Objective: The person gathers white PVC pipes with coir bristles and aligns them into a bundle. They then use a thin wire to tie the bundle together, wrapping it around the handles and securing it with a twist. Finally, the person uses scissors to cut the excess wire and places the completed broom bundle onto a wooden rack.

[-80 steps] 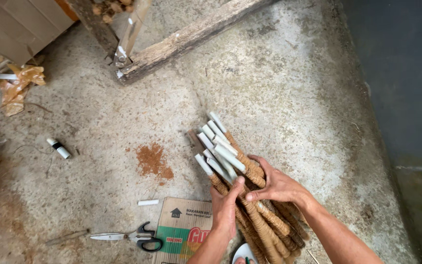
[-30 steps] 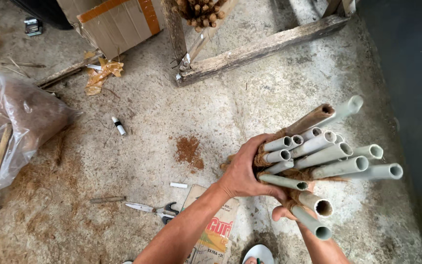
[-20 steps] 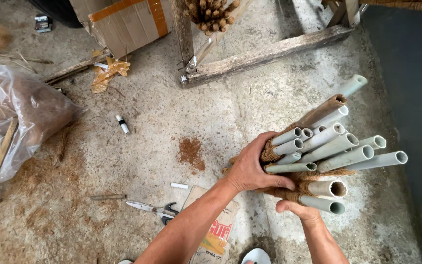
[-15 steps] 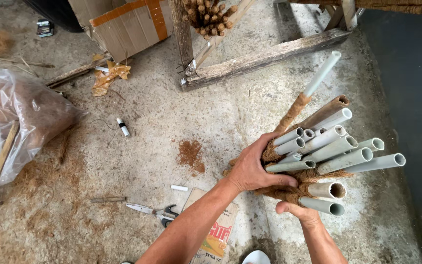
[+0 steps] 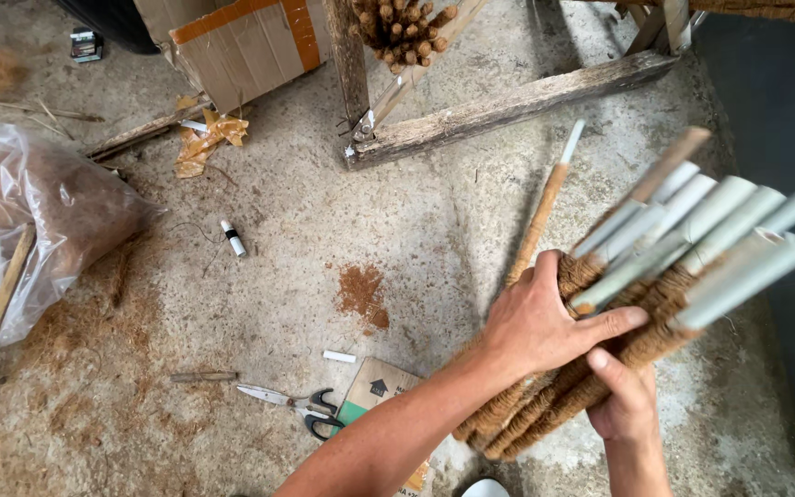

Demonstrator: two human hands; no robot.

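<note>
A bundle of coir-wrapped poles point(image 5: 655, 267) with bare grey pipe ends lies tilted between the left hand point(image 5: 545, 322), gripping on top, and the right hand point(image 5: 623, 400), clasping underneath.

The bundle of brown coir-wrapped poles with pale grey-white plastic pipe ends point(image 5: 655, 276) shows rough, fibrous brown wrapping below smooth, pale tips. The grey mottled concrete floor point(image 5: 278, 184) carries a rust-brown patch of coir dust point(image 5: 362, 294). The scissors with black handles and silver blades point(image 5: 296, 403) lie on it, beside a tan cardboard piece with green and orange print point(image 5: 374, 391). The clear plastic bag of brown fibre point(image 5: 39, 221) glints whitish. The tan cardboard box with an orange stripe point(image 5: 241, 41) and the weathered grey-brown wooden beam point(image 5: 517, 106) lie farther off.
</note>
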